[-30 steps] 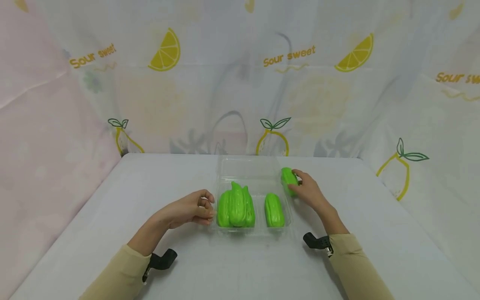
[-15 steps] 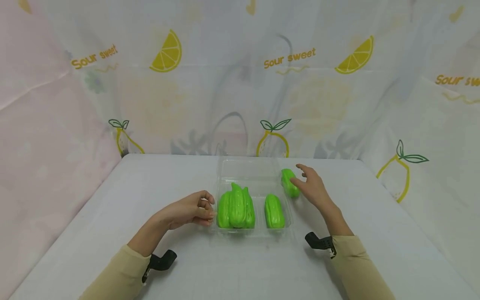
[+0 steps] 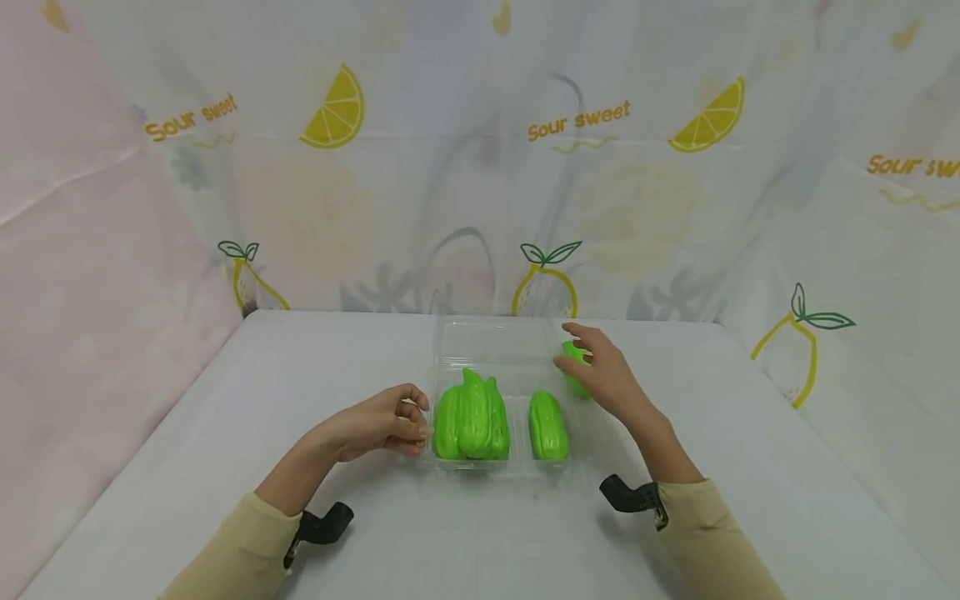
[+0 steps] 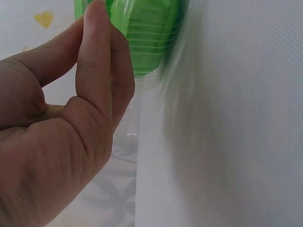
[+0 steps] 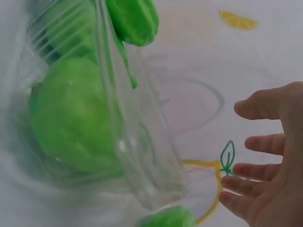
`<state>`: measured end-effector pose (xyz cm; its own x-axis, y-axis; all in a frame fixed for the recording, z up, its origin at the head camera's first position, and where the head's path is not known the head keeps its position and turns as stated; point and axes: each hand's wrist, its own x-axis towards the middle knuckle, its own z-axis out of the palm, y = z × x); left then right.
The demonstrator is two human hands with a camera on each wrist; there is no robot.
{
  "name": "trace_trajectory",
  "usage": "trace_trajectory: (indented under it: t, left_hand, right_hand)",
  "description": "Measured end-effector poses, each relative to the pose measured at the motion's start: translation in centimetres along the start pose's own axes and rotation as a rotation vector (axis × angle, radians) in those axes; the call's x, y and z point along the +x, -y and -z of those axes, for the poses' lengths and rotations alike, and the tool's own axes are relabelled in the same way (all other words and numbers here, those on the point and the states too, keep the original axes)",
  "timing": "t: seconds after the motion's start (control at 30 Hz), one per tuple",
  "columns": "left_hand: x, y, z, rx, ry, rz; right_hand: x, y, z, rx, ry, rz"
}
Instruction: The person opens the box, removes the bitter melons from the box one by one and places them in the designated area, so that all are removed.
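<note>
A clear plastic box point(image 3: 521, 400) lies with its lid point(image 3: 495, 340) folded back. Several glossy, ribbed bright-green vegetable-shaped pieces point(image 3: 474, 421) crowd its left side. A single green piece point(image 3: 549, 427) occupies its right side. My left hand point(image 3: 382, 421) pinches the box's left edge between thumb and fingers; the fingertips partly hide that edge in the left wrist view. Behind my right hand point(image 3: 607, 375), another green piece point(image 3: 573, 354) rests on the table beyond the box's right side. That hand's fingers are spread with nothing between them in the right wrist view.
The box stands on a white-covered table point(image 3: 480, 533). A printed curtain point(image 3: 450, 192) with lemon pictures hangs behind the table and along both sides. Black wrist cameras protrude below both hands, the left camera point(image 3: 326, 523) and the right camera point(image 3: 628, 493).
My right hand has let go of the green piece at the box's right, drawn away, then moved left in front of it. My left hand stays at the box edge.
</note>
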<state>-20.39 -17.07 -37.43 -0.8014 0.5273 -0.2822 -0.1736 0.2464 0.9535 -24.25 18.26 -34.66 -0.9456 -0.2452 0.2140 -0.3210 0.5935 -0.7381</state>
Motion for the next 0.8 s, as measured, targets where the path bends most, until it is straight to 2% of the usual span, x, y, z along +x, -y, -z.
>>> trace_trajectory:
  t: [0.37,0.6,0.8]
  left_hand:
    - [-0.1,0.3,-0.2,-0.006,0.006,-0.005]
    - [-0.1,0.2,-0.1,-0.003,0.0,-0.014]
    - [-0.1,0.3,-0.1,-0.01,-0.001,-0.017]
  right_hand:
    - [-1.9,3.7,-3.0,0.036,0.222,0.016]
    - [-2.7,5.3,-4.6,0.007,0.267,0.107]
    - [-3.0,6.0,-5.6,-0.054,0.289,0.149]
